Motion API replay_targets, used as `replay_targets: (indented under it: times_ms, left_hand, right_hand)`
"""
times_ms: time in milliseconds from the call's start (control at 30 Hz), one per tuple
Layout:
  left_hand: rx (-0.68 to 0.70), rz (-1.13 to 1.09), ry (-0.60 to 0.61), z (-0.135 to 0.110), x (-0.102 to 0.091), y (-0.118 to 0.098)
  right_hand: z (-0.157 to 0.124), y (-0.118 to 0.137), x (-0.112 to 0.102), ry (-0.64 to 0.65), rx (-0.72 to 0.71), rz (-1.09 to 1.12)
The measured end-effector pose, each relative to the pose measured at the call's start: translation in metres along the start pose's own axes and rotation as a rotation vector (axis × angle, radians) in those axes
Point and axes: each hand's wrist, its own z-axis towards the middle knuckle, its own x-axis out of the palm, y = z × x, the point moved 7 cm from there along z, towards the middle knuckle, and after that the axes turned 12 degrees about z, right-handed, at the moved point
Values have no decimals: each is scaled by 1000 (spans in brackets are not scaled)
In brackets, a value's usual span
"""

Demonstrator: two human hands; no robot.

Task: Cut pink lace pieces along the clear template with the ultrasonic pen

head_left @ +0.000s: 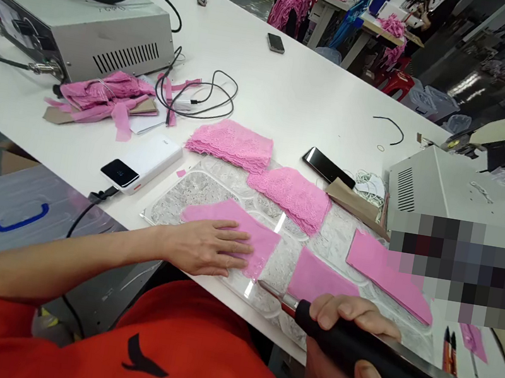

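Note:
My left hand (209, 246) lies flat, fingers stretched out, on a thin pink fabric piece (264, 241). That piece rests on a clear patterned mat (184, 194) near the table's front edge. In my right hand (332, 375) is a black-handled tool (400, 372) with a narrow metal tip. The tip points left, by the lower right corner of the fabric under my left hand; I cannot tell whether it touches. Partly behind the tool lies a second pink piece (322, 277). Beyond are two stacks of pink lace, one at left (231, 143) and one nearer the middle (292, 195).
A pink fabric stack (387, 274) lies on the right. Grey metal boxes stand at left (113, 39) and right (444, 187). A white power bank (154, 161), a black phone (328, 164), cables (214, 97) and a pink bundle (104, 95) are on the white table.

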Motion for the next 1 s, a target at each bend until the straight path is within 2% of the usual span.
replay_targets:
  times_ms: [433,733,1000]
  left_hand:
    - [4,25,-18,-1,1,-1]
    - [9,42,-85,-2,-1,-2]
    - [-34,-1,-63,-3,-4,4]
  right_hand:
    - [1,-3,5,1,12,-5]
    - [2,-5,8,29,25,-14]
    - [4,-4,8,44,21,-25]
